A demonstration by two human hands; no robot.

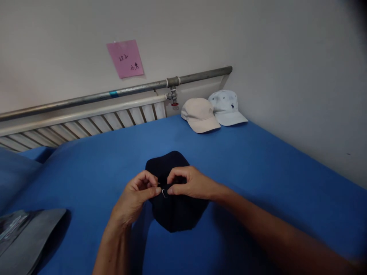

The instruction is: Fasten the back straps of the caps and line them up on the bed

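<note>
A dark cap (177, 217) is on the blue table (114, 160), in from the far edge and well apart from the far right corner, with both hands over it. The left hand (134, 194) comes from the near edge and pinches the cap's strap between thumb and bent fingers, just beside a small metallic buckle (164, 193). The right hand (195, 183) reaches in from the near right side, its thumb and curled fingers gripping the dark material on the other side of that buckle, so the fingertips of the two hands are near each other but apart. The cap's crown bulges toward the near edge; the dark fabric makes its folds hard to read. By the far right corner stand a beige cap (197, 110) and a pale cap (228, 105) with a small dark emblem, side by side, brims toward the near right. Toward the left edge lies a grey cap (40, 236), partly cut off by the view. Behind the far edge run a white radiator (100, 124) and a metal pipe (86, 98) wrapped with a piece of blue tape (114, 94); a red-handled valve (174, 97) hangs below the pipe. A pink paper (126, 59) with handwriting is fixed to the wall (272, 49) above.
</note>
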